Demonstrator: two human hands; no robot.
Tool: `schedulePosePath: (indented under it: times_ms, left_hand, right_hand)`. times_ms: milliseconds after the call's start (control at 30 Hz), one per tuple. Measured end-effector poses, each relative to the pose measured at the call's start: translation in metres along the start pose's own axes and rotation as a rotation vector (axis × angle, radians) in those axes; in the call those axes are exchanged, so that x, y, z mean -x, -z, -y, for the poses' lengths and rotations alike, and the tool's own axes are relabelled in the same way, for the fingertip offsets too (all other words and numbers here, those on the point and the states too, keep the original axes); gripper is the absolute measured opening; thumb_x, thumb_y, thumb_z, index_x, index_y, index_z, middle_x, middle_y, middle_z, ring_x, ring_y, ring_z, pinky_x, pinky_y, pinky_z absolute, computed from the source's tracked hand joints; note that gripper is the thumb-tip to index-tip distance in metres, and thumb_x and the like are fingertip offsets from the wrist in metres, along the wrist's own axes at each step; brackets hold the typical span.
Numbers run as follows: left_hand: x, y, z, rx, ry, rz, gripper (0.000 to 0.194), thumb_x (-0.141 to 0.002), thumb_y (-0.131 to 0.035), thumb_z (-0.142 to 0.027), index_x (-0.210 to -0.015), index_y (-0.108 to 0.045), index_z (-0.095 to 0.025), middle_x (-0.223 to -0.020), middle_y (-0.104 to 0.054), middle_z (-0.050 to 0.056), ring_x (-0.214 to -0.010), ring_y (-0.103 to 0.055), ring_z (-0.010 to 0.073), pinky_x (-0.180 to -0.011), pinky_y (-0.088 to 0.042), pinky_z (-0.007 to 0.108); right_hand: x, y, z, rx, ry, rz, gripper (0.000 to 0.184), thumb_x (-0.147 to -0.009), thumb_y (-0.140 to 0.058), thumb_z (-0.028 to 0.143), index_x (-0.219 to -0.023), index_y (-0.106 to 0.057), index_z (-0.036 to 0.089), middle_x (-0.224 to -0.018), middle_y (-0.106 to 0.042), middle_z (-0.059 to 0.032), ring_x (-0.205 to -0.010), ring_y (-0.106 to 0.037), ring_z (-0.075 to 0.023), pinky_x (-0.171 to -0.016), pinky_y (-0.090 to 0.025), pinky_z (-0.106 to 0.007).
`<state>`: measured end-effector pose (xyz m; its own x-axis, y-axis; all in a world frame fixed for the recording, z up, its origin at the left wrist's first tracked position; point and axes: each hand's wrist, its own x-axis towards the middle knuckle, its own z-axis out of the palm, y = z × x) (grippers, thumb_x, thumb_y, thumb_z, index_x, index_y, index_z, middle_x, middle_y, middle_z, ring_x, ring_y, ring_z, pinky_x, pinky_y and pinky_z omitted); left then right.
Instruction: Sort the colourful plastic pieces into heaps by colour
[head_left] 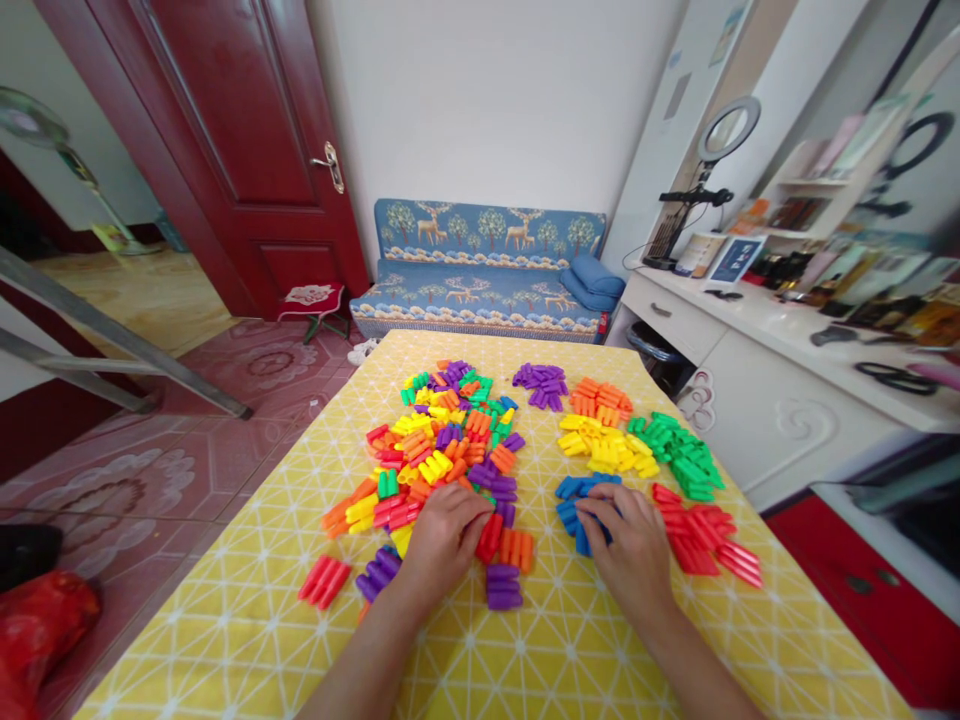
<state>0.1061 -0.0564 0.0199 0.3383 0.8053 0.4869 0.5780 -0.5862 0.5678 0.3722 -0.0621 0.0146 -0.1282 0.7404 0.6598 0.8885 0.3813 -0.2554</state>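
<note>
Resting on blue pieces [581, 500] near table middle, right hand [634, 550], fingers curled over pile (pinch or not, cannot tell). Left hand [442, 535] lies palm-down at edge of mixed pile [442, 440], fingers together. Sorted groups beside: red pieces [705, 540], green pieces [682, 450], yellow pieces [604, 445]. Yellow tablecloth [525, 650] underneath.

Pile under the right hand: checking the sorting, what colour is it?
Blue pile, seen in the head view.

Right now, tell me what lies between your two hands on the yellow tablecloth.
In the head view, orange plastic pieces and purple plastic pieces lie between the left hand and right hand.
</note>
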Motion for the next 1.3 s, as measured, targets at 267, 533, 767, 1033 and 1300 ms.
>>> schedulePosePath:
  times_ms: [267,533,767,1033,1300]
  left_hand:
    - [-0.033,0.012,0.003,-0.137,0.057,-0.053,0.028,-0.087,-0.054,-0.02,-0.113,-0.064,-0.021,-0.12,-0.063,0.009,-0.112,-0.057,0.0229,-0.098,-0.046,0.041]
    - [-0.064,0.019,0.05,-0.465,0.12,0.2,0.055,-0.081,-0.063,-0.045,-0.132,-0.053,-0.026,-0.144,-0.044,0.01,-0.135,-0.035,0.0335,-0.109,-0.029,0.054]
    - [-0.056,0.045,0.047,-0.501,0.132,0.23,0.033,-0.092,-0.045,-0.042,-0.087,-0.07,-0.021,-0.087,-0.069,0.007,-0.089,-0.062,0.0214,-0.085,-0.045,0.034]
    - [-0.08,0.037,0.042,-0.638,0.309,0.285,0.04,-0.081,-0.051,-0.016,-0.119,-0.06,-0.025,-0.116,-0.065,0.005,-0.104,-0.062,0.0205,-0.082,-0.048,0.028]
    - [-0.118,0.008,0.038,-0.733,0.48,0.367,0.029,-0.082,-0.052,-0.022,-0.105,-0.068,-0.015,-0.105,-0.068,0.018,-0.104,-0.063,0.0315,-0.08,-0.052,0.039]
  right_hand:
    - [-0.006,-0.04,0.064,-0.462,0.037,0.153,0.019,-0.088,-0.052,0.015,-0.098,-0.064,0.023,-0.101,-0.059,-0.0065,-0.098,-0.056,-0.0205,-0.084,-0.048,-0.035]
    - [0.006,-0.058,0.079,-0.627,-0.058,0.231,0.019,-0.087,-0.053,0.012,-0.099,-0.065,0.022,-0.107,-0.059,-0.0072,-0.102,-0.057,-0.02,-0.09,-0.048,-0.034]
    - [0.003,-0.057,0.078,-0.646,-0.069,0.224,0.02,-0.086,-0.053,0.012,-0.099,-0.065,0.022,-0.105,-0.059,-0.007,-0.102,-0.057,-0.02,-0.09,-0.048,-0.033]
    - [0.004,-0.058,0.078,-0.648,-0.079,0.232,0.018,-0.086,-0.054,0.013,-0.097,-0.065,0.022,-0.104,-0.059,-0.0065,-0.102,-0.057,-0.0192,-0.089,-0.048,-0.032]
    - [0.005,-0.059,0.078,-0.654,-0.078,0.224,0.017,-0.086,-0.054,0.013,-0.098,-0.064,0.021,-0.104,-0.059,-0.0069,-0.101,-0.057,-0.019,-0.089,-0.048,-0.032]
